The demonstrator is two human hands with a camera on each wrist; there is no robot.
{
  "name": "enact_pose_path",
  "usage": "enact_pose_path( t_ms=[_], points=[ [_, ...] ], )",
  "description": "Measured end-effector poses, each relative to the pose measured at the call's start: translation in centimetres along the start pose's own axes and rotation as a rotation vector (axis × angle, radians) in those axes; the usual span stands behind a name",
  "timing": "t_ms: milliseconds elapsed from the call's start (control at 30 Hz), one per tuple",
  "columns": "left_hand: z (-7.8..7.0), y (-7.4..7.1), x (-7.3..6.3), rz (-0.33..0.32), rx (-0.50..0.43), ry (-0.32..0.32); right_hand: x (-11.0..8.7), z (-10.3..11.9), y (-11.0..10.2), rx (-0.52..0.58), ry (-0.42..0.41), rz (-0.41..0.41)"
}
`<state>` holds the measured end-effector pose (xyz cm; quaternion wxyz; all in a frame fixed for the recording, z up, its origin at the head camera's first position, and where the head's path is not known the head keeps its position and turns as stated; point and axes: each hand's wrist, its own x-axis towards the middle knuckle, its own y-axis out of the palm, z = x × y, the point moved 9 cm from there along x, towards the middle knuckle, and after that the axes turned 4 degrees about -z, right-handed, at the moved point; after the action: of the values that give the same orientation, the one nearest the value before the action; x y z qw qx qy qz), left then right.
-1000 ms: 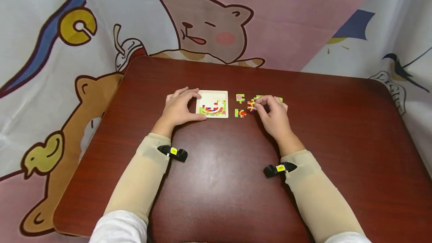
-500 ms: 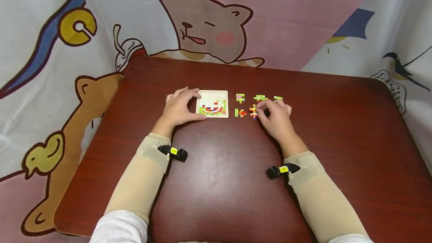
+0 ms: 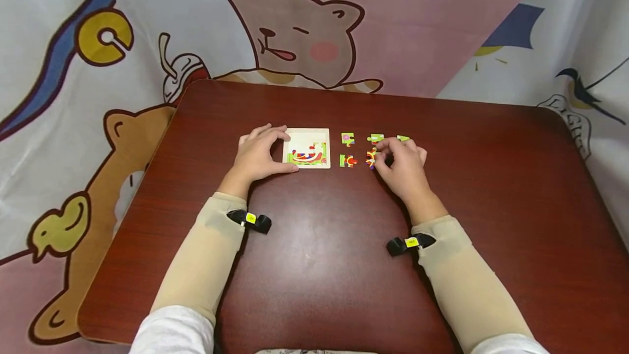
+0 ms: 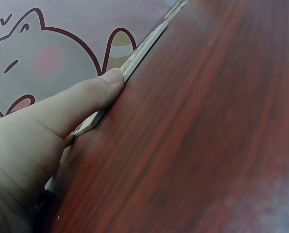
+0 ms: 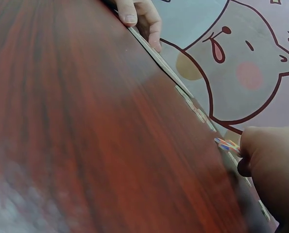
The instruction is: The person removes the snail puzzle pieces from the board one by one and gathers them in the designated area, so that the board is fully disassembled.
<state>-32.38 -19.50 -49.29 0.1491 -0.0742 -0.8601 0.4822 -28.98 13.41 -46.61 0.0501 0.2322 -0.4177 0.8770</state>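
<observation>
My left hand [image 3: 260, 153] holds a square wooden puzzle tray [image 3: 330, 149] at its left side, thumb along the near edge and fingers at the far corner. Several joined pieces [image 3: 308, 157] fill the lower part of the tray, and bare board shows above them. In the left wrist view the thumb [image 4: 93, 94] presses on the tray's edge. My right hand [image 3: 403, 171] pinches a red, yellow and blue puzzle piece [image 3: 371, 159] between thumb and index finger. The right wrist view shows this piece [image 5: 227, 145] tilted at the fingertips.
Right of the tray lie a green piece with a pink flower [image 3: 348, 139] and a red and green piece [image 3: 348, 161]. Two more green pieces, one at the back [image 3: 376, 138] and one partly hidden [image 3: 403, 138], lie behind the right hand. A patterned curtain [image 3: 393, 26] hangs beyond the brown table [image 3: 304, 266].
My right hand has shifted slightly right and nearer with the pinched piece, uncovering green pieces behind it. The left hand stays on the tray. The head view has tilted a little.
</observation>
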Motion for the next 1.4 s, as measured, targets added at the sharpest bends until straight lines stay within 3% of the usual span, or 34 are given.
enact_pose_path(
  t_ms=[533, 733, 867, 1067, 1200, 1400],
  points=[
    [0.2, -0.4, 0.0, 0.005, 0.0, -0.008, -0.1, -1.8, -0.5, 0.01, 0.057, 0.012],
    [0.3, -0.4, 0.0, 0.005, 0.0, -0.007, 0.0, -1.6, -1.0, 0.028, 0.057, -0.063],
    [0.3, -0.3, 0.0, 0.007, -0.008, -0.005, 0.5, -0.7, -1.5, 0.041, 0.008, -0.137],
    [0.3, -0.6, 0.1, -0.01, -0.004, -0.012, 1.5, 1.1, -0.3, 0.074, -0.083, -0.159],
    [0.2, -0.5, 0.2, 0.003, -0.005, -0.007, 1.8, 2.5, 1.0, 0.086, -0.118, -0.143],
    [0.1, -0.2, 0.1, 0.019, 0.0, -0.018, 2.3, 4.6, 3.4, 0.064, -0.133, -0.042]
  ],
)
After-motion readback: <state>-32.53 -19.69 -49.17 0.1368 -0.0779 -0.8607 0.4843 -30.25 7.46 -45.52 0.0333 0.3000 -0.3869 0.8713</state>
